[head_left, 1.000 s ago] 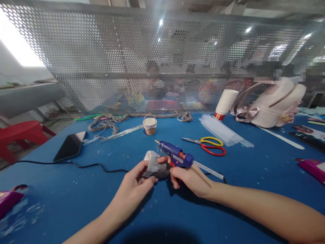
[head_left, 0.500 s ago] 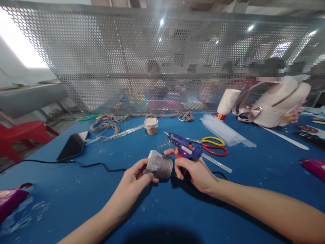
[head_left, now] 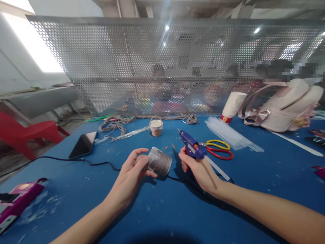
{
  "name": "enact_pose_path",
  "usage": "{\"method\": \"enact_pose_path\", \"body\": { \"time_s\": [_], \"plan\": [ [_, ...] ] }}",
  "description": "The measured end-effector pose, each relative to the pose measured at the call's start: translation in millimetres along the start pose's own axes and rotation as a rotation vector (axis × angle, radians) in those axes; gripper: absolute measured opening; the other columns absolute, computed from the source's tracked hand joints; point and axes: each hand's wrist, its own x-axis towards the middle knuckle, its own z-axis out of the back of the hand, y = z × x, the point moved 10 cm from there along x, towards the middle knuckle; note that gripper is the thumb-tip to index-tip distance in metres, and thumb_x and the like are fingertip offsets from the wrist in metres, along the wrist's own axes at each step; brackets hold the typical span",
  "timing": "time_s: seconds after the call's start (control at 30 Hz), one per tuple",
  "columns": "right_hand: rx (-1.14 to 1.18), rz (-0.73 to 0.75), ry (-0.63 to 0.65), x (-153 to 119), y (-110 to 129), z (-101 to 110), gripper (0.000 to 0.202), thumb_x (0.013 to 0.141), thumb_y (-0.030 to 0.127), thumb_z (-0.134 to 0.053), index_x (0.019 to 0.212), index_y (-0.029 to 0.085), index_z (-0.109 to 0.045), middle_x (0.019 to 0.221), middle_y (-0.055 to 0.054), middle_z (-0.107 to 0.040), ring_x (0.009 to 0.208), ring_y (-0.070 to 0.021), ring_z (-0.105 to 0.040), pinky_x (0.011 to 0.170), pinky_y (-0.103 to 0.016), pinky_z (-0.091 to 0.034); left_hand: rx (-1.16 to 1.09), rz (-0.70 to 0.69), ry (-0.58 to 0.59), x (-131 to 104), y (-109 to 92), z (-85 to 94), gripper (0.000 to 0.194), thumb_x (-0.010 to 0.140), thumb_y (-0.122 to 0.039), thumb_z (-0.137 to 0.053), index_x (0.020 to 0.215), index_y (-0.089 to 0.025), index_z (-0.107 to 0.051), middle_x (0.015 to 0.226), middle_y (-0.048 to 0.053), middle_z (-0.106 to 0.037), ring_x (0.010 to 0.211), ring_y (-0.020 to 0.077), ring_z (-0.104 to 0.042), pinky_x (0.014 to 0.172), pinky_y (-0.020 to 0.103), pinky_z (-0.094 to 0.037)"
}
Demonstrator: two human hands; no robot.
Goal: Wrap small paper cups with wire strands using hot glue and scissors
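Note:
A small cup wrapped in grey cord (head_left: 160, 162) lies tilted in the fingers of my left hand (head_left: 135, 171), its whitish end toward my palm. My right hand (head_left: 196, 166) is wrapped around the handle of a blue glue gun (head_left: 192, 145), whose nozzle points up and to the left. From the gun's back sticks a clear glue stick (head_left: 217, 168). Just behind the gun lie scissors (head_left: 219, 149) with one yellow and one red handle. Beyond the cup stands a little basket with a handle (head_left: 156, 127).
A phone (head_left: 83, 145) and a black cable (head_left: 88, 163) lie on the left of the blue table (head_left: 152, 217). Grey cord (head_left: 113, 125) runs along the perforated metal screen (head_left: 122, 67). Glue sticks (head_left: 231, 134), stacked paper cups (head_left: 235, 105) and a backpack (head_left: 286, 110) occupy the right.
My right hand has drawn the glue gun to the right, away from the cup. The cup has turned slightly in my left hand. The whole view has shifted a little.

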Motion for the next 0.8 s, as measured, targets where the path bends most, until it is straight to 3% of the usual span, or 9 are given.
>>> {"method": "enact_pose_path", "body": {
  "time_s": [0.2,0.4,0.8],
  "plan": [
    [-0.228,-0.011,0.054,-10.8,14.7,-8.3,0.028,0.075,0.045,-0.06,0.081,0.02,-0.048,0.06,0.005,-0.048,0.053,-0.0125,-0.045,0.054,-0.027,-0.04,0.083,-0.048,-0.04,-0.2,-6.0,-0.2,0.034,0.07,-0.035,-0.07,0.093,-0.019,-0.052,0.072,-0.003,-0.062,0.053,0.0119,-0.057,0.055,0.027,-0.048],
    [-0.267,-0.007,0.095,-12.5,14.7,-13.1,0.026,0.077,0.045,-0.057,0.079,0.021,-0.046,0.061,0.004,-0.047,0.053,-0.0127,-0.044,0.053,-0.027,-0.041,0.182,-0.086,-0.103,-0.7,-11.5,5.2,0.026,0.067,-0.032,-0.07,0.082,-0.018,-0.054,0.063,-0.006,-0.055,0.049,0.0084,-0.047,0.047,0.021,-0.04],
    [-0.262,0.013,0.123,-11.7,5.9,-14.3,0.027,0.079,0.046,-0.058,0.08,0.021,-0.048,0.06,0.004,-0.048,0.053,-0.0124,-0.045,0.052,-0.026,-0.041,0.15,-0.094,-0.137,2.2,-7.2,16.9,0.013,0.062,-0.017,-0.057,0.057,-0.019,-0.045,0.056,-0.006,-0.043,0.058,0.0112,-0.039,0.054,0.021,-0.031]
  ]
}}
